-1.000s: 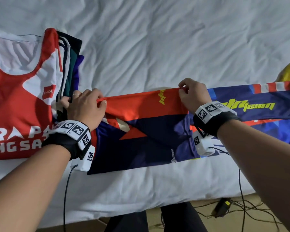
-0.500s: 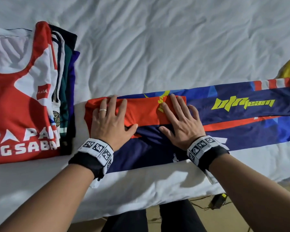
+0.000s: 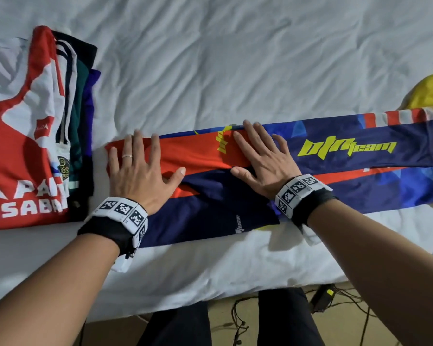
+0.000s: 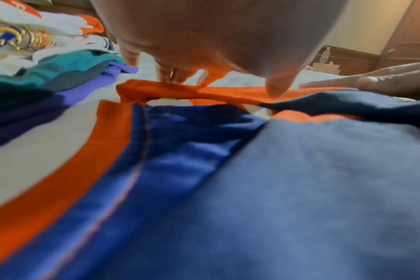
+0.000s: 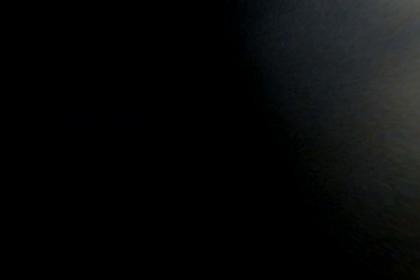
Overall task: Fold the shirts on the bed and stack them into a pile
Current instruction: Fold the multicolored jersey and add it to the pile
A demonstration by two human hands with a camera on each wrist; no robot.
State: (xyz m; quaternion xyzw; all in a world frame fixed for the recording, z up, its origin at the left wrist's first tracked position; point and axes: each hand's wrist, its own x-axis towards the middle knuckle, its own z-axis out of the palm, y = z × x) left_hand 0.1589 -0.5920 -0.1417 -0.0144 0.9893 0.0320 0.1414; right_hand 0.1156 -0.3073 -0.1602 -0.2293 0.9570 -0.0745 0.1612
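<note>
On the white bed sheet [image 3: 210, 71], both flat hands, left hand [image 3: 138, 171] and right hand [image 3: 260, 163], now press the folded navy-and-orange jersey [image 3: 348, 176], no longer pinching it.

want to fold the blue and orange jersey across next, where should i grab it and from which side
Likely the far right end of the jersey, by its two corners, coming from the right. It lies as a long flat band, the left hand and right hand pressing its left part, so the right end is free to lift.

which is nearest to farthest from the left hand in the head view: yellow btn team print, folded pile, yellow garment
1. folded pile, just left of the left hand
2. yellow btn team print, beyond the right hand
3. yellow garment, far right edge
</note>
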